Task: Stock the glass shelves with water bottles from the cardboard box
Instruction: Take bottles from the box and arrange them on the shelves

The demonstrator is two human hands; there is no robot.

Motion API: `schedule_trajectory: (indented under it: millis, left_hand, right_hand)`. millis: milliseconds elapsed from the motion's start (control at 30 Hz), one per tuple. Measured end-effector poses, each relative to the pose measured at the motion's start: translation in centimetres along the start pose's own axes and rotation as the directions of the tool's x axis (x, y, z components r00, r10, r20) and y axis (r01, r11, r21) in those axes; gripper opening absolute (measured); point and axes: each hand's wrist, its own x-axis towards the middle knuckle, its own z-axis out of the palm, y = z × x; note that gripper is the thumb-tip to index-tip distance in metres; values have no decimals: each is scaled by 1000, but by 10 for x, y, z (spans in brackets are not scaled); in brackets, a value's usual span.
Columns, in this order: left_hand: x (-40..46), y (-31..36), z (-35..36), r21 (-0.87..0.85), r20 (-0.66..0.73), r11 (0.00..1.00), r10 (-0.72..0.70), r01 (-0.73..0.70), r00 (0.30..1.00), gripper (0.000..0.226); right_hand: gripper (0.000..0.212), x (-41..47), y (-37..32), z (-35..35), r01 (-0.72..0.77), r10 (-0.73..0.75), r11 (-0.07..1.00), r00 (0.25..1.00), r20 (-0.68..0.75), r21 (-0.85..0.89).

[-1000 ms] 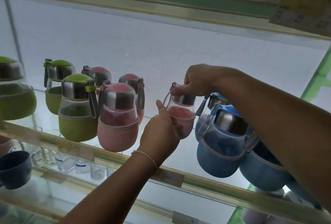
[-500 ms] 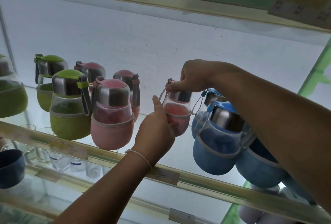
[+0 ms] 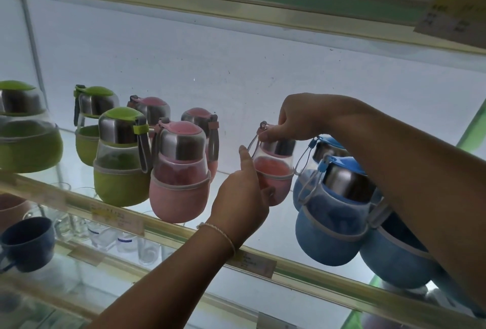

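Pink bottle (image 3: 273, 170), small, with steel collar and pink sleeve, held over the glass shelf (image 3: 184, 231) in the gap between the pink group at 9 o'clock and the blue bottles (image 3: 331, 213) at 3 o'clock; whether its base touches the glass cannot be told, as the left hand hides it. Right hand (image 3: 297, 118), reaching in from 3 o'clock, pinches the cap from above, fingers curled round the lid beside the strap loop. Left hand (image 3: 242, 197), coming up from 6 o'clock, cups the lower body, thumb raised along the 9 o'clock side and fingers wrapped behind the sleeve. The step in hand appears to be seating this bottle in its row. To do it well: lower it straight down so the rounded base lands flat, keep the lower hand under the sleeve until the glass takes the weight, and steer clear of the nearest blue bottle, whose cord hangs just beside it at 3 o'clock. Release the cap last. Long axis runs base to cap, nearly upright, cap toward 12 o'clock with a slight lean that the wide lens may exaggerate; strap faces 9 o'clock. Green bottles (image 3: 123, 160) stand farther toward 9 o'clock; cups and glasses occupy the shelf below.
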Motion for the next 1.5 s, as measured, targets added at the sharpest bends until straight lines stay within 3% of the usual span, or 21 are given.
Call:
schedule_trajectory:
  millis: [400, 600, 700, 800, 900, 1100, 1500]
  left_hand:
    - [-10, 7, -14, -88, 53, 996, -21, 25, 998, 93]
    - [-58, 10, -68, -94, -61, 970, 218, -223, 974, 46]
    - [-75, -3, -94, -83, -139, 969, 222, -234, 965, 51]
    - [-80, -23, -113, -67, -231, 968, 222, -243, 947, 48]
    - [-80, -41, -126, -41, -296, 959, 256, -280, 920, 29]
    - [-81, -70, -140, -37, -320, 965, 233, -258, 918, 20]
    - [-85, -82, -131, -45, -296, 961, 249, -274, 922, 23]
  right_hand:
    - [73, -14, -16, -3, -144, 146, 989, 986, 76, -30]
    - [78, -25, -37, -14, -201, 222, 962, 969, 103, -188]
    - [68, -29, -63, -22, -136, 136, 985, 991, -15, -102]
    - [55, -32, -95, -27, 26, -9, 994, 988, -156, 106]
    - [52, -35, -126, -34, 94, -53, 953, 988, -148, 288]
    - [51, -31, -153, -28, 130, -116, 929, 991, -62, 347]
    - [52, -37, -160, -22, 95, -58, 933, 992, -116, 348]
